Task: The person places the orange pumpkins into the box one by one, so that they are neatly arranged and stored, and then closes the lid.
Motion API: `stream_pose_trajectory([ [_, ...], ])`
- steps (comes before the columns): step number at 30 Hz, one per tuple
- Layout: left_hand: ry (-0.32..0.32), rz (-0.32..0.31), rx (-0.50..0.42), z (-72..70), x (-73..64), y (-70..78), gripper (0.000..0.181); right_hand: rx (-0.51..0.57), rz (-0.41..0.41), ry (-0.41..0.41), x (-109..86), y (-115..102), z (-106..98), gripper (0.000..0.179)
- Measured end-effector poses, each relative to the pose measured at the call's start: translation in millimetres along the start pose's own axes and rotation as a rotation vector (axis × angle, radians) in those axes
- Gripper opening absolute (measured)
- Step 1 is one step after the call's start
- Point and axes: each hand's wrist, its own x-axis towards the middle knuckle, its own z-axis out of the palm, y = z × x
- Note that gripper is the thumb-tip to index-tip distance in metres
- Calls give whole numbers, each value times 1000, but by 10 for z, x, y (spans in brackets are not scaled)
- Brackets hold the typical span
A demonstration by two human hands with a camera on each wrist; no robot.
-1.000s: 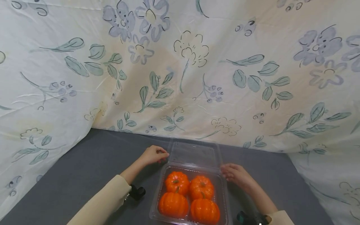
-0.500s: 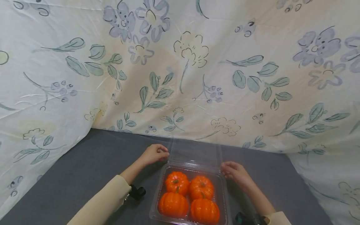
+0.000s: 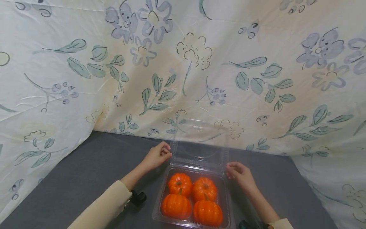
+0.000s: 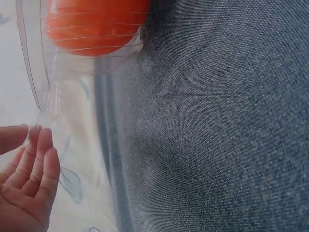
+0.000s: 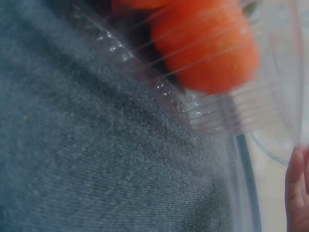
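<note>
A clear plastic clamshell container [image 3: 228, 200] stands on the table, with several orange mini pumpkins [image 3: 179, 185] in its base. Its transparent lid [image 3: 200, 151] tilts up behind the base, joined along the back. At the lid's left side, near the hinge, my left hand [image 3: 155, 156] pinches the edge between thumb and fingertips. My right hand [image 3: 240, 175] pinches the opposite side, a bit lower. The left wrist view has the left hand [image 4: 31, 179] at the plastic edge under a pumpkin [image 4: 96, 24]. Only part of the right hand [image 5: 297, 193] enters the right wrist view.
Dark grey cloth [image 3: 114, 165] covers the table. A floral curtain [image 3: 194, 79] rises close behind the lid and wraps round both sides. Black wrist-worn devices [image 3: 138, 198] sit at the cream sleeves [image 3: 105, 203].
The lid has swung up from leaning far back to a steeper tilt, its top edge now higher against the curtain. Both hands have risen slightly with it; the pumpkins stay in the base.
</note>
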Motion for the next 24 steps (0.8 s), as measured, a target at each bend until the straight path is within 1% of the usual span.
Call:
stream_pose_trajectory([
  [3,-6,28,5,0,-7,11,17,4,7,1,-9,-4,-12,25],
  [4,-13,32,10,-2,-7,13,17,8,2,-2,-12,-1,-17,25],
  [5,-24,22,9,-6,-6,19,17,14,3,-6,-16,0,-22,25],
  [7,-35,41,30,-15,-10,20,17,24,17,-15,-30,-13,-35,28],
  [9,-32,75,63,-29,-25,23,16,46,29,-23,-47,-35,-40,30],
  [12,-18,131,114,-59,-62,31,15,47,52,-28,-78,-82,-49,35],
  [16,-27,191,167,-97,-122,64,15,36,47,-28,-128,-102,-63,36],
  [20,-41,221,215,-126,-180,111,15,35,62,-29,-206,-122,-70,38],
  [24,-41,233,265,-159,-236,150,16,44,87,-19,-290,-144,-75,42],
])
